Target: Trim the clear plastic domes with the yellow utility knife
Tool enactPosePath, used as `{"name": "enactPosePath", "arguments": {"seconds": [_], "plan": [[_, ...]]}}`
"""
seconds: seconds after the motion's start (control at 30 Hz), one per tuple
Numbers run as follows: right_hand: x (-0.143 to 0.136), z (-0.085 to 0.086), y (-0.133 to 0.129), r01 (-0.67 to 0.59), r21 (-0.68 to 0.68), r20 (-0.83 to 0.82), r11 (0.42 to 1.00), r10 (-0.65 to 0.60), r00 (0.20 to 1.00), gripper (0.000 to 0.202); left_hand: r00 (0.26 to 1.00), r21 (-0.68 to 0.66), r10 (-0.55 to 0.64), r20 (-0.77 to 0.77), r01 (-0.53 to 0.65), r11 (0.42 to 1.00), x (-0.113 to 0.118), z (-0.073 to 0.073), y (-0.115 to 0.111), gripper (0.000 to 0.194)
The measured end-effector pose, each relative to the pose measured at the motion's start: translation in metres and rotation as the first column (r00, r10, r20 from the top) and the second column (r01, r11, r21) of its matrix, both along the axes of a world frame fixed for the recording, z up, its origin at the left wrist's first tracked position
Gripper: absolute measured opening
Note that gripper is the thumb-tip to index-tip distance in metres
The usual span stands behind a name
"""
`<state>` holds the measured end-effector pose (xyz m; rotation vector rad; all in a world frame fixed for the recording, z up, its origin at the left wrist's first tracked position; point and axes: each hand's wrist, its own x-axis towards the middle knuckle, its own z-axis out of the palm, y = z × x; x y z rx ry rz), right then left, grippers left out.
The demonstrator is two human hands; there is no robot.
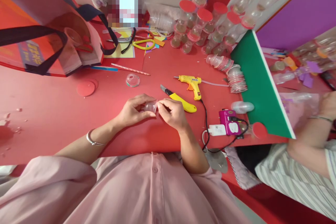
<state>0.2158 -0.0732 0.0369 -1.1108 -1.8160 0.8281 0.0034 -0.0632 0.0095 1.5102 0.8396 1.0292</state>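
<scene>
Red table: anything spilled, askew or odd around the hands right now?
Yes. White crumbs lie scattered at the table's left edge. The knife lies beside the right hand with its blade out. Both hands hold a small clear cup; the left hand grips its base.

Left hand and right hand together, fingertips pinched, forearms angled inward, each grip closed.

We look from one head-worn camera, forward and steeply down, close over the red worktop.
</scene>
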Motion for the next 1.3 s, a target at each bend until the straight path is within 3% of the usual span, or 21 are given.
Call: {"name": "enactPosePath", "arguments": {"seconds": [0.13,0.23,0.33,0.43,0.53,0.63,0.77,0.97,1.13,1.3], "plan": [[-0.004,-0.007,0.000,0.146,0.155,0.088,0.977,-0.161,0.983,0.028,0.997,-0.061,-0.028,0.069,0.033,0.998,0.003,0.001,0.000,0.048],[-0.006,-0.009,0.000,0.217,0.193,0.068,0.957,-0.234,0.970,0.027,0.993,-0.103,-0.018,0.116,0.030,0.994,0.005,0.001,0.000,0.050],[-0.004,-0.006,-0.001,0.186,0.148,0.026,0.971,-0.191,0.981,0.027,0.987,-0.153,0.027,0.157,-0.003,0.988,0.005,0.000,-0.001,0.053],[-0.002,-0.001,-0.003,0.172,0.117,0.000,0.978,-0.173,0.985,0.030,0.971,-0.276,0.032,0.235,0.035,0.960,0.005,0.001,-0.002,0.054],[0.000,0.000,-0.003,0.210,0.121,-0.038,0.970,-0.207,0.978,0.013,0.954,-0.353,0.018,0.299,0.093,0.931,0.005,0.004,-0.002,0.053],[-0.001,-0.003,-0.001,0.177,0.201,-0.037,0.963,-0.173,0.984,0.027,0.949,-0.367,0.018,0.315,0.105,0.924,0.006,0.006,-0.001,0.055],[-0.002,-0.009,0.002,0.150,0.361,-0.002,0.921,-0.160,0.987,0.019,0.955,-0.376,0.025,0.295,0.091,0.922,0.007,0.007,-0.001,0.057],[-0.003,-0.013,0.003,0.130,0.467,0.153,0.875,-0.225,0.962,0.020,0.968,-0.356,0.065,0.243,0.026,0.934,0.010,0.008,-0.001,0.056],[-0.007,-0.016,0.002,0.152,0.446,0.200,0.882,-0.264,0.944,0.021,0.966,-0.353,0.149,0.212,-0.066,0.933,0.015,0.005,-0.003,0.059],[-0.008,-0.012,0.001,0.208,0.312,0.147,0.927,-0.264,0.953,0.021,0.973,-0.306,0.169,0.155,-0.116,0.945,0.016,0.001,-0.003,0.061]]}}
